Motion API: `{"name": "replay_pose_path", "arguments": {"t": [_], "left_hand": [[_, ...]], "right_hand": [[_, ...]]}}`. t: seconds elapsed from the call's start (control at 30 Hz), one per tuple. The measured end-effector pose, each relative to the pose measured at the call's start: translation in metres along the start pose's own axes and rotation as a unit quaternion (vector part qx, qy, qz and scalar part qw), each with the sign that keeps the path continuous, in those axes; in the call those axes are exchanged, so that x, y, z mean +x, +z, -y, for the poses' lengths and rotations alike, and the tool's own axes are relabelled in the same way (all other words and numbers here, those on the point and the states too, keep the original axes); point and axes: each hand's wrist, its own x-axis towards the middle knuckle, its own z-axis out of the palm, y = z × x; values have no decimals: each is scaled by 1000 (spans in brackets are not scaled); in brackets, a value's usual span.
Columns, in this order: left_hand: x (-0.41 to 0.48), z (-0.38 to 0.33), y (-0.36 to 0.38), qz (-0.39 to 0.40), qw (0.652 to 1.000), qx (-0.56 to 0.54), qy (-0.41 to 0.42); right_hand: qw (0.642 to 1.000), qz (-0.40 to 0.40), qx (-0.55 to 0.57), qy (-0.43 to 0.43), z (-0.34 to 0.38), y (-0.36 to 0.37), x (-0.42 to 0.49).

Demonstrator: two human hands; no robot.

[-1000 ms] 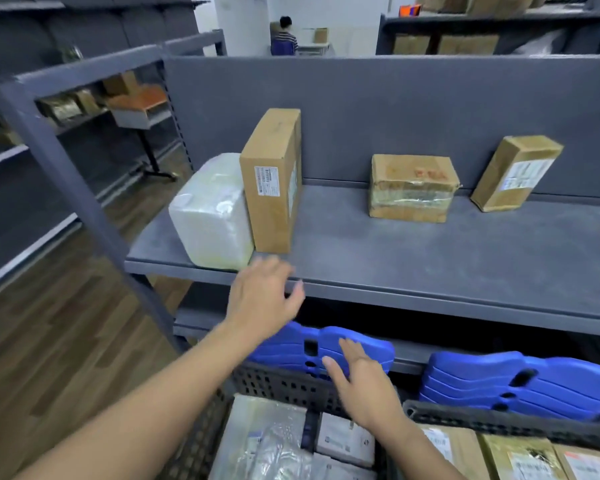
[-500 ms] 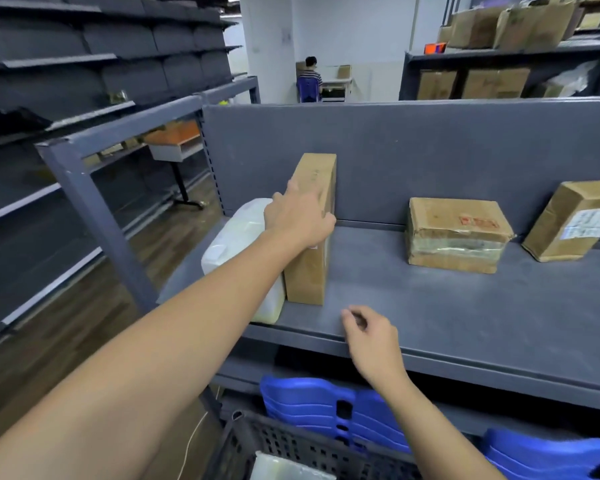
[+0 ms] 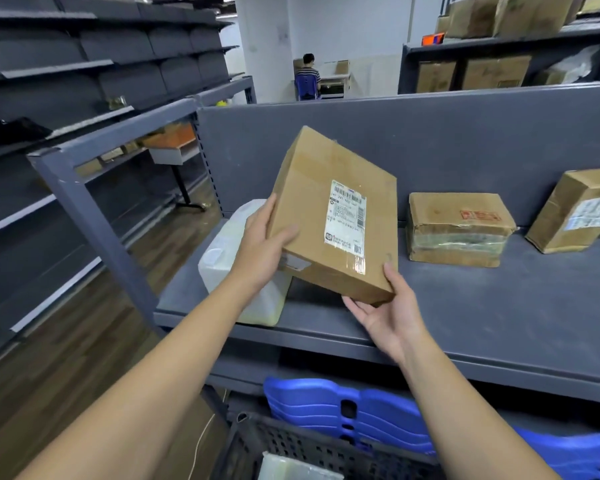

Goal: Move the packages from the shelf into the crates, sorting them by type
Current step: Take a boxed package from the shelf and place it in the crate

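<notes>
while left hand (image 3: 260, 249) and right hand (image 3: 390, 315) fingers (image 3: 262, 212) clasp tilted box (image 3: 326, 202) edges, shelf lip (image 3: 319, 336) below

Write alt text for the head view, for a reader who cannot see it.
The left hand and right hand hold a flat brown cardboard box with a white label, tilted above a grey metal shelf. A white wrapped package and two brown taped parcels sit on it.
</notes>
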Motion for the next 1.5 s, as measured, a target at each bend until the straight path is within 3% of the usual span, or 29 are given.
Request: {"name": "replay_pose_path", "arguments": {"t": [0.2,0.37,0.53,0.7,1.07,1.4,1.5], "left_hand": [[-43,5,-6,66,995,-69,3],[-79,20,34,33,995,-87,-22],[-95,60,48,-2,979,-152,-134],[-131,78,52,-42,976,-146,-155],[-156,95,52,-56,963,-182,-193],[-168,93,72,-24,967,-161,-194],[-167,96,68,-26,969,-150,-195]], "right_hand": [[996,68,-16,-48,25,-37,-31],[992,75,-72,-78,27,-72,-54],[980,67,-152,-111,16,-103,-76],[958,63,-241,-140,5,-127,-102],[940,50,-319,-114,1,-147,-137],[949,48,-292,-103,-2,-173,-151],[937,57,-327,-110,-5,-174,-153]]}}
